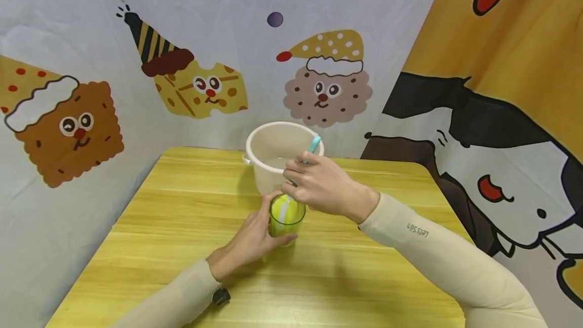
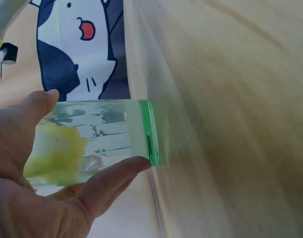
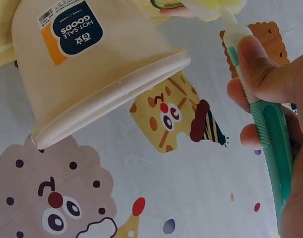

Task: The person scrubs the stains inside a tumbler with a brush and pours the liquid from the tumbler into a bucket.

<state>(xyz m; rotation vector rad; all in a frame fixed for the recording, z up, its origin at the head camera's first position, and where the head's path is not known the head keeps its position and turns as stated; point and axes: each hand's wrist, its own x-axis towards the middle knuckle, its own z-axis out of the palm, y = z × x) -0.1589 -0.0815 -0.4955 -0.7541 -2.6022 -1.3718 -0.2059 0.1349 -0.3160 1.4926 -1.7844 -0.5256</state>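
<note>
My left hand [image 1: 255,237] grips a clear glass with a green tint around its side; in the left wrist view, thumb and fingers [image 2: 111,183] lie along the glass [image 2: 111,129], with its green base near the wood. My right hand [image 1: 325,186] holds a brush by its teal handle [image 1: 314,144] above the glass. The right wrist view shows the fingers and thumb [image 3: 260,64] of that hand around the green handle [image 3: 272,144]. A yellow and white brush head [image 1: 288,210] is inside the glass.
Behind the glass stands a cream bucket [image 1: 266,176], with a label [image 3: 77,29] on its side. The yellow wooden table [image 1: 182,206] reaches a cartoon-printed cloth [image 1: 205,14] at the back. A small black object [image 1: 221,296] is beside the left wrist.
</note>
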